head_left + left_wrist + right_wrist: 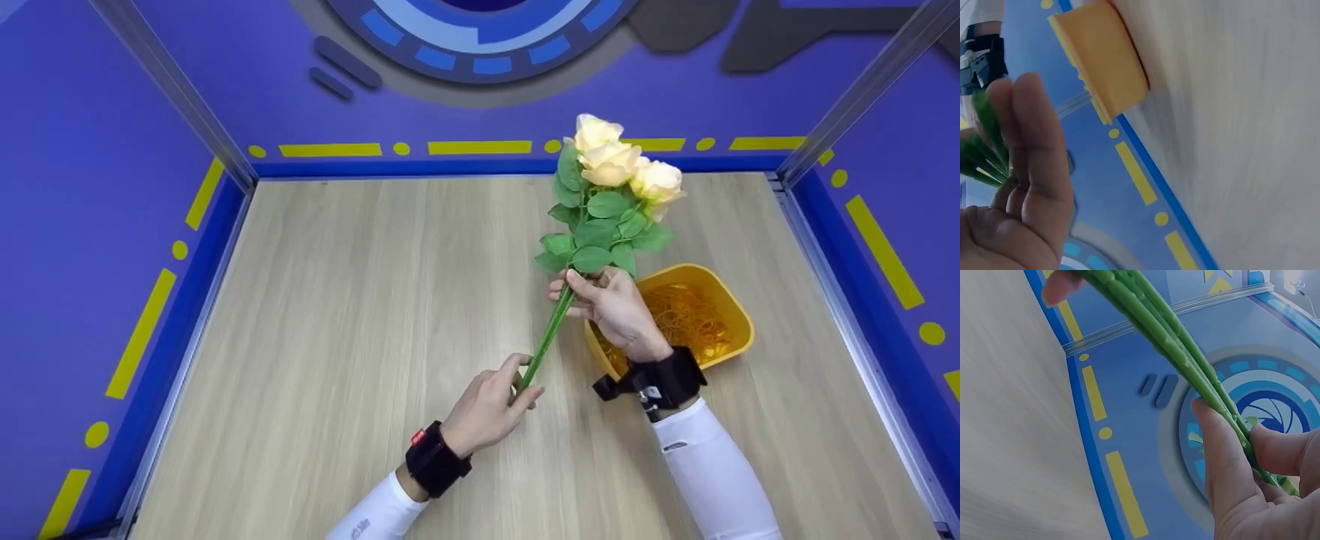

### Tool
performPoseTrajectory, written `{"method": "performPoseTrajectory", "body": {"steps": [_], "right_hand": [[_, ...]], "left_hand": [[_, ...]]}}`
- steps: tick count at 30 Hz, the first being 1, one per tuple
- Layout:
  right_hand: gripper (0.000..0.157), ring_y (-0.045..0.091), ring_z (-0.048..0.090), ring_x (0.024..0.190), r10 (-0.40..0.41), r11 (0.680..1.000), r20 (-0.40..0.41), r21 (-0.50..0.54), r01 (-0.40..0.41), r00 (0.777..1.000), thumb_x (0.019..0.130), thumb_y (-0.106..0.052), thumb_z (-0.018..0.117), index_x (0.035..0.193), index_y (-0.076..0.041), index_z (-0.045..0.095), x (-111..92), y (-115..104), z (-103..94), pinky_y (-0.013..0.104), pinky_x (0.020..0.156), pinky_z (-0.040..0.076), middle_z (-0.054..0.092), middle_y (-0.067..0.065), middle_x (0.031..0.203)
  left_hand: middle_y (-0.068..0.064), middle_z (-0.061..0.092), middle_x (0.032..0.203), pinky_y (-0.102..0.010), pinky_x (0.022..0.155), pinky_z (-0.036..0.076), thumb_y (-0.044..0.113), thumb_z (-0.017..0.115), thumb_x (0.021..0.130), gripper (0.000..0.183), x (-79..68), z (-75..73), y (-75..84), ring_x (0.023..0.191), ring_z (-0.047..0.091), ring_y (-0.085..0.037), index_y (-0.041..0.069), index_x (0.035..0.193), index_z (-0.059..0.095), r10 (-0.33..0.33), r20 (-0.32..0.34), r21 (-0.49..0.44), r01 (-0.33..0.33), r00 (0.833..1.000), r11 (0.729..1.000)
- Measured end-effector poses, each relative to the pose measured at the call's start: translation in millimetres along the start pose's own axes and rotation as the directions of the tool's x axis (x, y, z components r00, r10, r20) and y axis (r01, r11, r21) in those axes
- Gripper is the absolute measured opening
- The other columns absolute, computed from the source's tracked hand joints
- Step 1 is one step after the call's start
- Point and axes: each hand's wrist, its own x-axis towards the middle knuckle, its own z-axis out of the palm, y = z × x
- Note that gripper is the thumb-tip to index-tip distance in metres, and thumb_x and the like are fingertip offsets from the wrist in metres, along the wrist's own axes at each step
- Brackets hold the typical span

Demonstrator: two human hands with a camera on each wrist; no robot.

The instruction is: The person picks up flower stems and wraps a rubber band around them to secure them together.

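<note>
Three cream roses (611, 163) slant toward upper right; the nearer right hand (621, 313) pinches their stems (553, 326), left hand (486, 411) grasping lower down.

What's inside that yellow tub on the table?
The yellow tub holds a tangle of thin amber bands. The right hand and its black wrist strap cover part of the inside, hiding whatever lies there.

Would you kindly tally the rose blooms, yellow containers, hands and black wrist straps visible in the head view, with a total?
Rose blooms: 3
Yellow container: 1
Hands: 2
Black wrist straps: 2
Total: 8
</note>
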Motion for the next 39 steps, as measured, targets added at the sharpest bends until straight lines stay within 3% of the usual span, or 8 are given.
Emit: {"method": "performPoseTrajectory", "body": {"steps": [3,6,9,15,21,25,34,39], "right_hand": [[0.016,0.016,0.081,0.091,0.014,1.0,0.027,-0.018,-0.014,1.0,0.107,-0.015,0.061,0.109,-0.002,0.072,-2.2,-1.7,3.5,0.029,0.082,0.07,0.082,0.007,0.095],[0.016,0.018,0.081,0.093,0.035,0.999,0.054,-0.041,-0.033,0.998,0.107,-0.014,0.062,0.11,-0.001,0.071,-4.7,-2.7,6.8,0.033,0.085,0.07,0.082,0.007,0.095],[0.016,0.019,0.08,0.093,0.05,0.996,0.082,-0.084,-0.043,0.995,0.108,-0.013,0.06,0.11,0.0,0.069,-7.5,-3.2,9.7,0.037,0.088,0.07,0.081,0.006,0.094],[0.02,0.018,0.08,0.093,0.072,0.986,0.123,-0.159,-0.052,0.99,0.108,-0.017,0.061,0.113,0.002,0.067,-12.0,-1.8,13.6,0.039,0.09,0.07,0.081,0.004,0.094],[0.022,0.017,0.078,0.094,0.084,0.978,0.164,-0.203,-0.049,0.983,0.108,-0.018,0.062,0.117,0.001,0.068,-13.6,-2.4,14.9,0.039,0.091,0.07,0.08,0.004,0.097],[0.022,0.016,0.077,0.093,0.093,0.969,0.17,-0.244,-0.049,0.981,0.108,-0.02,0.062,0.117,-0.002,0.071,-13.8,-1.0,16.7,0.033,0.087,0.07,0.08,0.002,0.097],[0.017,0.015,0.078,0.087,0.077,0.978,0.115,-0.202,-0.052,0.99,0.104,-0.015,0.068,0.115,-0.003,0.071,-14.0,-2.8,13.2,0.034,0.085,0.07,0.081,0.001,0.096],[0.023,0.016,0.079,0.088,0.004,0.984,0.065,-0.178,0.008,0.998,0.104,-0.014,0.068,0.12,0.002,0.068,-20.6,-7.8,0.9,0.035,0.085,0.071,0.081,0.003,0.095]], "left_hand": [[-0.008,0.079,0.09,-0.01,0.049,0.05,0.027,0.065,0.107,0.035,4.6,-6.6,2.8,0.059,0.066,-0.007,0.006,0.134,0.059,-0.082,0.108,-0.183,0.101,0.991,0.978],[-0.015,0.079,0.097,-0.019,0.056,0.059,0.026,0.063,0.108,0.034,9.7,-12.5,4.6,0.066,0.074,-0.02,0.006,0.135,0.061,-0.122,0.21,-0.318,0.186,0.97,0.929],[-0.022,0.078,0.104,-0.025,0.064,0.065,0.021,0.061,0.109,0.032,16.1,-16.4,4.4,0.073,0.076,-0.021,0.004,0.136,0.061,-0.142,0.286,-0.425,0.258,0.948,0.868],[-0.029,0.076,0.114,-0.032,0.072,0.071,0.013,0.067,0.104,0.031,28.6,-21.1,-0.9,0.082,0.079,-0.015,0.004,0.134,0.063,-0.17,0.359,-0.567,0.359,0.918,0.741],[-0.016,0.082,0.103,-0.031,0.07,0.071,0.007,0.071,0.101,0.032,34.5,-19.9,-3.3,0.08,0.078,-0.013,0.003,0.132,0.065,-0.171,0.411,-0.645,0.418,0.896,0.639],[-0.007,0.081,0.089,-0.027,0.065,0.069,-0.001,0.071,0.098,0.028,33.7,-15.1,-2.2,0.077,0.078,-0.014,-0.001,0.125,0.066,-0.176,0.392,-0.671,0.412,0.903,0.617],[-0.002,0.077,0.082,-0.031,0.071,0.071,-0.006,0.067,0.099,0.026,28.2,-11.7,-1.5,0.074,0.076,-0.013,-0.006,0.124,0.066,-0.185,0.306,-0.699,0.353,0.934,0.623],[-0.002,0.078,0.085,-0.033,0.075,0.071,-0.004,0.068,0.098,0.024,25.5,-15.5,-7.4,0.075,0.076,-0.012,-0.007,0.122,0.065,-0.203,0.239,-0.706,0.313,0.95,0.636]]}}
